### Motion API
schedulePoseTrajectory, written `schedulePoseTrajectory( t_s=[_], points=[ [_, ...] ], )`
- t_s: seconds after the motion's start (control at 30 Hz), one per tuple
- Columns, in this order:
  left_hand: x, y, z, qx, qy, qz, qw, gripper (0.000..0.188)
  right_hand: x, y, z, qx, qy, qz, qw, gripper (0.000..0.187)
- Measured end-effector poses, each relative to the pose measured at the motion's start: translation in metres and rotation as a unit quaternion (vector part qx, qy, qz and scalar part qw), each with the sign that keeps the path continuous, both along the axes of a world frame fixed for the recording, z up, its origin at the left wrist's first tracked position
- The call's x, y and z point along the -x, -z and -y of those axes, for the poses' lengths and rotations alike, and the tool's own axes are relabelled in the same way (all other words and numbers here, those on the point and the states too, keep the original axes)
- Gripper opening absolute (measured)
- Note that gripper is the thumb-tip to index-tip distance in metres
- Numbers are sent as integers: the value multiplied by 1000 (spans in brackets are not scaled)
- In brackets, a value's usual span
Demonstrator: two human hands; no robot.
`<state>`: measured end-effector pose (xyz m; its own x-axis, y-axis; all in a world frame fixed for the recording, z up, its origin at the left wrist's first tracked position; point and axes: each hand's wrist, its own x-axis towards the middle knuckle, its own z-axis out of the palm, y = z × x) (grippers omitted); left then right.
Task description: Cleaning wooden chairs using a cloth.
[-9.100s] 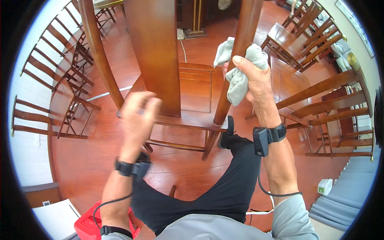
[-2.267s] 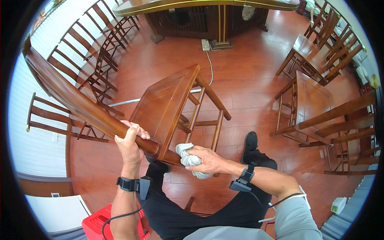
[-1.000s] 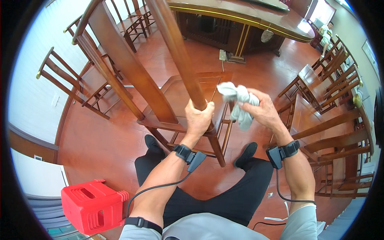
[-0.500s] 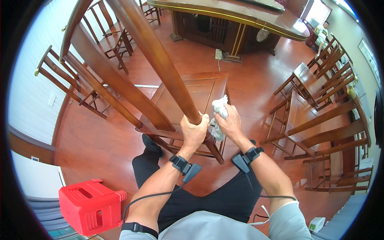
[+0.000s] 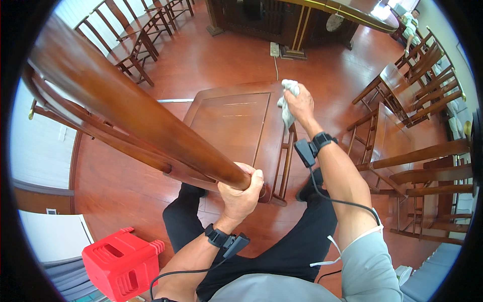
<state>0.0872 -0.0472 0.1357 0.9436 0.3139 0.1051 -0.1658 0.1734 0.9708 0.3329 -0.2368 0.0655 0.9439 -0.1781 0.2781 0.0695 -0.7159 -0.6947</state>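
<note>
A brown wooden chair [image 5: 226, 128] stands in front of me, its back leaning toward my left. My left hand [image 5: 240, 194] is wrapped round the lower end of one thick back post [image 5: 151, 121], close to the seat. In my right hand [image 5: 302, 104] is a crumpled white cloth [image 5: 287, 108], pressed on the right edge of the seat near its far corner. Part of the cloth hangs over that edge. Both hands are closed, and the post hides some of the left fingers.
More wooden chairs stand to the right [image 5: 385, 136] and at the far left [image 5: 133, 45]. A large dark table [image 5: 322, 6] is at the back. A red plastic stool [image 5: 121, 261] lies near my left arm. Another person [image 5: 410, 27] is at the far right.
My right hand has moved the cloth forward along the seat's right edge, away from the post. The chair back has tipped left and closer to me, with my left hand still gripping the post.
</note>
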Motion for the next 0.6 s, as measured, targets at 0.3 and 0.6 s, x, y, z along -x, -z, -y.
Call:
schedulePoseTrajectory(
  t_s=[0.3,0.6],
  points=[
    [-24,-14,16,-80,40,-4,996,12,43,-10,9,-114,-26,-40,992,37],
    [-65,-21,66,-91,14,20,996,31,171,-177,15,-406,-229,-71,882,34]
  ],
)
